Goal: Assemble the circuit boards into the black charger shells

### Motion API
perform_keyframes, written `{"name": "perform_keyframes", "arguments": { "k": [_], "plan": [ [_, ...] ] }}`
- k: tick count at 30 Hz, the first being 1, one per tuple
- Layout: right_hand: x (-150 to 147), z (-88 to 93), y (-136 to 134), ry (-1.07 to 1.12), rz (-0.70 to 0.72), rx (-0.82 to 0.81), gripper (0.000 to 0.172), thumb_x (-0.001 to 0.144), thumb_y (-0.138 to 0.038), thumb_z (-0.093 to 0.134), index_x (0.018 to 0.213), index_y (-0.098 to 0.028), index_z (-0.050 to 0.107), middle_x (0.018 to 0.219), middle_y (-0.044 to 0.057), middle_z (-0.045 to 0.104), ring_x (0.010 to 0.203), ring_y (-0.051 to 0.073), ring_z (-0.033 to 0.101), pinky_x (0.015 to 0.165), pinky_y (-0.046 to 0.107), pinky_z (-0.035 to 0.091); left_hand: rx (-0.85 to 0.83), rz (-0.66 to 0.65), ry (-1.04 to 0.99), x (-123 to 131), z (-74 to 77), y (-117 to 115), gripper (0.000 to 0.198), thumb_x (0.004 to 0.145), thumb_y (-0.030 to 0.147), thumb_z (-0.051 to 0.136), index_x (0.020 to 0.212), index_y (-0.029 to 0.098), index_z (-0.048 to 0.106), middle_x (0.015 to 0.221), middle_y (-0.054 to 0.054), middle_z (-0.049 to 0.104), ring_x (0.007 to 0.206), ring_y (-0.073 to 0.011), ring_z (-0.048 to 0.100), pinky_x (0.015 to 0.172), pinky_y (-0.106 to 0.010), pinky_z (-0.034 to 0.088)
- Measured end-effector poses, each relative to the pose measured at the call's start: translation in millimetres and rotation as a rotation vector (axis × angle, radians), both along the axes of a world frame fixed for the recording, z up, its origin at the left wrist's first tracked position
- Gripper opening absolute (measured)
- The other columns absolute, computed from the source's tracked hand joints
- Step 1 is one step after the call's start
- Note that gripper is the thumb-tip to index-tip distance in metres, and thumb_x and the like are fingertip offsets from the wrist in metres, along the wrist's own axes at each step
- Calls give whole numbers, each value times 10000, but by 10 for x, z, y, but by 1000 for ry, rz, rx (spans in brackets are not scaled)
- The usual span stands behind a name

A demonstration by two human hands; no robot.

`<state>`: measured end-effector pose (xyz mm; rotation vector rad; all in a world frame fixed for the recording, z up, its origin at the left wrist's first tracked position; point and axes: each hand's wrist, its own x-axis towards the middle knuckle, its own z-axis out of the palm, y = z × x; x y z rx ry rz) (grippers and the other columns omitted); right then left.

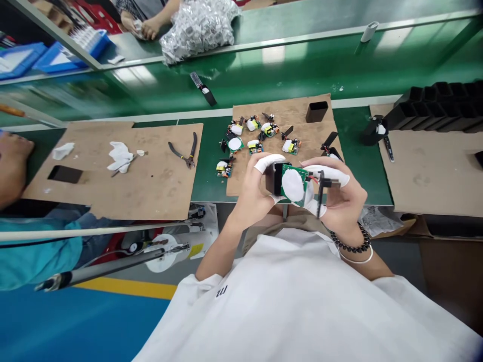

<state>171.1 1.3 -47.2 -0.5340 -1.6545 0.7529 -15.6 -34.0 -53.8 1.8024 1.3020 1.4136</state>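
Near the front edge of the cardboard mat (pixel 241 186), my left hand (pixel 253 188) is closed around a black plastic housing (pixel 270 178). My right hand (pixel 341 193) grips a green circuit board (pixel 301 173) with a round white patch, its left end at the mouth of the housing. Red wires run from the board to a black plug piece (pixel 321 188) by my right fingers. White finger cots cover several fingertips on both hands. Beyond my hands lie several small circuit boards (pixel 268 129) with yellow and white parts. An upright black housing (pixel 316 111) stands at the mat's back right.
Cutting pliers (pixel 187 153) and a white cloth (pixel 121 157) lie on the left cardboard. Stacked black housings (pixel 433 108) and a pen-like tool (pixel 388 149) are at right. Across the ledge, another person's hands (pixel 151 27) work beside a bag of white parts (pixel 199 30). Another person's arm (pixel 13 166) is at far left.
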Motion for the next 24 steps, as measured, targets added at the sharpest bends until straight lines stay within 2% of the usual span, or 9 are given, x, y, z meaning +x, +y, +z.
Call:
{"name": "perform_keyframes", "arguments": {
  "k": [3, 7, 13, 19, 24],
  "plan": [
    [37, 101, 13, -2, 30, 66, 432, 779, -157, 780, 1186, -294, 738, 1185, 73, 746, 1064, 280, 722, 932, 469, 614, 27, -18, 2, 17, 67, -22, 619, 748, 41, 746, 1295, 286, 587, 1305, -59, 550, 1255, -243, 579, 1098, -394, 509],
    [23, 138, 31, 13, 32, 65, 493, 728, -106, 799, 1181, -295, 745, 1182, 75, 744, 1076, 294, 721, 947, 495, 609, 38, -20, 8, 53, 118, -28, 557, 803, 175, 812, 1298, 302, 589, 1301, -66, 558, 1260, -269, 580, 1088, -427, 520],
    [4, 81, 33, 10, 43, 5, 487, 763, -189, 798, 1214, -360, 726, 1202, 63, 742, 1088, 323, 734, 959, 534, 629, 61, -41, -10, 86, 176, -19, 496, 848, 260, 809, 1295, 314, 603, 1287, -65, 558, 1263, -269, 589, 1089, -427, 525],
    [28, 94, 14, 0, 36, 21, 516, 757, -141, 782, 1228, -344, 726, 1201, 71, 739, 1085, 314, 735, 941, 514, 637, 94, -42, -5, 85, 153, 0, 448, 874, 252, 756, 1291, 307, 601, 1280, -70, 557, 1259, -275, 591, 1093, -444, 527],
    [42, 181, -16, -110, 8, 66, 456, 796, -141, 752, 1214, -322, 721, 1196, 80, 751, 1099, 307, 741, 946, 497, 645, 135, -30, 0, 81, 105, 16, 400, 888, 273, 725, 1267, 298, 602, 1272, -70, 567, 1246, -267, 591, 1102, -450, 522]
  ]
}}
